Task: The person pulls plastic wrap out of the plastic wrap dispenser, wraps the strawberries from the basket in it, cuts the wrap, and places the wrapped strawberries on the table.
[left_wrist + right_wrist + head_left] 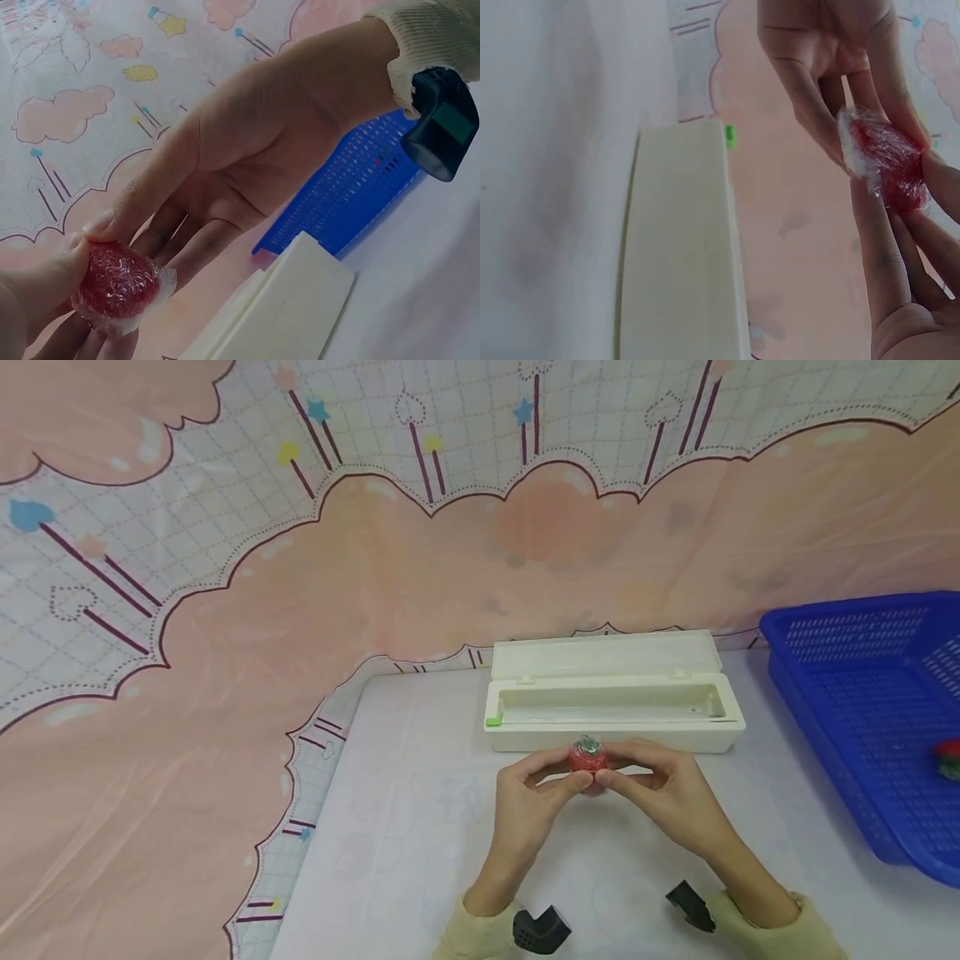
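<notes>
A red strawberry [588,760] with a green top is wrapped in crinkled clear plastic film. My left hand [523,802] pinches its left side between thumb and fingers. From the opposite side my right hand [673,789] pinches it too, the two thumbs nearly meeting at its front. The left wrist view shows the wrapped strawberry [120,285] close up, with loose film standing out at one edge. Just behind the hands stands a long white cling film box [615,739], its lid [607,656] raised and a green slider [493,722] at its left end.
A blue plastic basket [832,760] stands on the right, with another red strawberry [948,758] with green leaves inside it. The white table [405,793] extends to the left of the hands. A patterned pink cloth [450,577] hangs behind.
</notes>
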`<action>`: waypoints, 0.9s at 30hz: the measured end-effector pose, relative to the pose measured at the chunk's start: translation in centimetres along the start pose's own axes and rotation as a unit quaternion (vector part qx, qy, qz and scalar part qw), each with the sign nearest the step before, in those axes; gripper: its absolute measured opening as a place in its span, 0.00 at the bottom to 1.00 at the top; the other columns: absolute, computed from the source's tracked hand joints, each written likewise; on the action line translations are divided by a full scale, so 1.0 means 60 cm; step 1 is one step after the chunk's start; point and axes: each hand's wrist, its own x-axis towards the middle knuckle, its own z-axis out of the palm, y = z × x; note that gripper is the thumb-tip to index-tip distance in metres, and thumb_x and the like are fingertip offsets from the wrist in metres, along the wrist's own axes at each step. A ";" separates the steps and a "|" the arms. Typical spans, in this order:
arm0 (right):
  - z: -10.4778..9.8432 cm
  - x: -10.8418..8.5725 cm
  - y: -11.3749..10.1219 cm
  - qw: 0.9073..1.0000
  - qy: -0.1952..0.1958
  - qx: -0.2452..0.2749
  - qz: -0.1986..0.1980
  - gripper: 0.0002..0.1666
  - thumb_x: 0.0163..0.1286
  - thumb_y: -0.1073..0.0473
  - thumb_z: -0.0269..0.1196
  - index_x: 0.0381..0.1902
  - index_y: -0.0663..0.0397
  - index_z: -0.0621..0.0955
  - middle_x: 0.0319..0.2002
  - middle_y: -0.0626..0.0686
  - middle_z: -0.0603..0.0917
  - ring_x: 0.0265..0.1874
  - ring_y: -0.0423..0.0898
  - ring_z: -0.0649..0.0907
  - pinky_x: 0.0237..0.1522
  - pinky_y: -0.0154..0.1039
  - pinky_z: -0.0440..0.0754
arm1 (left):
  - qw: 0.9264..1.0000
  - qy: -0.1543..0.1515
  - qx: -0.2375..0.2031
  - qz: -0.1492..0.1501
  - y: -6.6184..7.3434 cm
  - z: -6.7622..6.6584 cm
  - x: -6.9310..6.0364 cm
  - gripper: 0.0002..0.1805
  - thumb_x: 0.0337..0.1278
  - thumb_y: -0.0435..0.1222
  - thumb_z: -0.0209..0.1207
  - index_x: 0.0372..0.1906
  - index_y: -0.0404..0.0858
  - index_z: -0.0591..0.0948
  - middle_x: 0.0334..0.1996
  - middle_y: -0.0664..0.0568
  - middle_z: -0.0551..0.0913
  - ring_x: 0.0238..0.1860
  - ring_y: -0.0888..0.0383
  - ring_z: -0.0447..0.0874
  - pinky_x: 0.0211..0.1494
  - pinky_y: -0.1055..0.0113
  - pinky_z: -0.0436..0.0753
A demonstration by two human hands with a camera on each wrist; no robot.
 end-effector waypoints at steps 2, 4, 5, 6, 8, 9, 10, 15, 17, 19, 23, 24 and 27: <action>0.001 0.000 0.002 1.000 -0.004 -0.001 0.009 0.18 0.65 0.65 0.68 0.53 0.64 0.83 0.48 0.57 0.86 0.46 0.36 0.85 0.43 0.33 0.85 | 1.000 -0.003 -0.001 -0.004 0.000 -0.003 -0.001 0.21 0.49 0.33 0.73 0.52 0.34 0.85 0.47 0.43 0.87 0.47 0.53 0.88 0.48 0.61 0.86; 0.002 0.001 0.003 1.000 -0.009 -0.002 0.021 0.19 0.65 0.64 0.68 0.53 0.63 0.83 0.48 0.57 0.86 0.46 0.38 0.86 0.43 0.33 0.85 | 1.000 -0.007 0.002 -0.006 0.000 -0.007 -0.001 0.21 0.50 0.33 0.73 0.51 0.35 0.86 0.48 0.44 0.87 0.48 0.53 0.87 0.48 0.60 0.86; 0.002 0.001 0.004 1.000 -0.013 -0.002 0.027 0.19 0.65 0.63 0.69 0.53 0.62 0.83 0.49 0.57 0.85 0.46 0.40 0.86 0.44 0.33 0.85 | 1.000 -0.010 0.002 -0.008 0.000 -0.010 -0.001 0.21 0.50 0.33 0.73 0.51 0.35 0.86 0.48 0.44 0.87 0.48 0.53 0.87 0.49 0.60 0.86; 0.003 0.003 0.004 0.999 -0.017 -0.004 0.033 0.20 0.65 0.62 0.69 0.53 0.62 0.83 0.49 0.58 0.85 0.47 0.41 0.86 0.44 0.33 0.85 | 1.000 -0.012 0.002 -0.010 0.000 -0.012 -0.002 0.20 0.50 0.33 0.73 0.51 0.35 0.86 0.48 0.44 0.87 0.49 0.53 0.87 0.49 0.60 0.86; 0.004 0.005 0.006 0.999 -0.030 -0.003 0.045 0.21 0.64 0.61 0.69 0.54 0.61 0.82 0.50 0.58 0.85 0.47 0.45 0.86 0.45 0.34 0.85 | 1.000 -0.014 0.004 -0.016 0.001 -0.017 -0.002 0.20 0.50 0.32 0.72 0.51 0.35 0.85 0.48 0.44 0.87 0.49 0.53 0.87 0.49 0.61 0.86; 0.004 0.006 0.007 0.998 -0.036 -0.003 0.048 0.22 0.64 0.60 0.70 0.55 0.61 0.81 0.50 0.58 0.85 0.47 0.46 0.86 0.45 0.34 0.85 | 1.000 -0.015 0.005 -0.021 0.001 -0.020 -0.002 0.20 0.51 0.32 0.72 0.51 0.35 0.85 0.49 0.43 0.87 0.50 0.53 0.86 0.50 0.61 0.86; 0.004 0.007 0.008 0.998 -0.042 -0.006 0.049 0.22 0.64 0.60 0.70 0.55 0.61 0.81 0.51 0.58 0.84 0.47 0.47 0.86 0.46 0.34 0.85 | 0.999 -0.017 0.007 -0.026 0.001 -0.022 -0.002 0.20 0.51 0.32 0.72 0.52 0.35 0.85 0.49 0.43 0.87 0.50 0.53 0.86 0.50 0.62 0.86; -0.005 0.010 0.013 0.998 -0.050 -0.031 0.038 0.22 0.65 0.60 0.69 0.56 0.60 0.81 0.50 0.57 0.85 0.45 0.45 0.87 0.47 0.31 0.83 | 0.998 -0.012 0.035 -0.049 0.003 -0.037 0.000 0.21 0.53 0.33 0.71 0.53 0.35 0.84 0.50 0.44 0.86 0.52 0.53 0.85 0.51 0.65 0.85; -0.011 0.011 0.016 0.997 -0.049 -0.039 0.034 0.22 0.65 0.60 0.69 0.56 0.60 0.81 0.50 0.57 0.86 0.45 0.43 0.87 0.47 0.30 0.83 | 0.997 -0.004 0.046 -0.057 0.004 -0.045 0.000 0.21 0.53 0.33 0.71 0.53 0.36 0.84 0.50 0.45 0.86 0.52 0.53 0.85 0.50 0.66 0.85; -0.017 0.011 0.018 0.997 -0.048 -0.043 0.032 0.21 0.66 0.61 0.68 0.55 0.60 0.81 0.48 0.56 0.86 0.44 0.42 0.86 0.47 0.30 0.83 | 0.996 0.002 0.052 -0.066 0.004 -0.053 0.001 0.21 0.53 0.33 0.71 0.54 0.36 0.83 0.51 0.45 0.85 0.52 0.53 0.85 0.50 0.67 0.85; -0.029 0.010 0.024 0.997 -0.045 -0.053 0.035 0.19 0.66 0.60 0.68 0.53 0.57 0.82 0.47 0.54 0.86 0.43 0.39 0.86 0.46 0.31 0.84 | 0.995 0.012 0.059 -0.080 0.001 -0.074 0.000 0.22 0.53 0.33 0.71 0.55 0.36 0.83 0.51 0.45 0.85 0.53 0.54 0.84 0.51 0.68 0.84; -0.032 0.009 0.025 0.997 -0.045 -0.057 0.036 0.18 0.66 0.59 0.68 0.53 0.57 0.82 0.47 0.53 0.86 0.43 0.39 0.86 0.46 0.31 0.84 | 0.995 0.017 0.062 -0.083 0.000 -0.080 -0.001 0.22 0.53 0.34 0.71 0.55 0.36 0.82 0.51 0.46 0.85 0.53 0.54 0.84 0.51 0.68 0.84; -0.041 0.007 0.032 0.997 -0.041 -0.062 0.029 0.17 0.66 0.60 0.68 0.52 0.56 0.82 0.47 0.53 0.86 0.43 0.37 0.85 0.46 0.31 0.84 | 0.993 0.031 0.075 -0.087 -0.006 -0.102 -0.005 0.23 0.53 0.35 0.71 0.55 0.36 0.82 0.52 0.45 0.85 0.53 0.54 0.84 0.52 0.67 0.84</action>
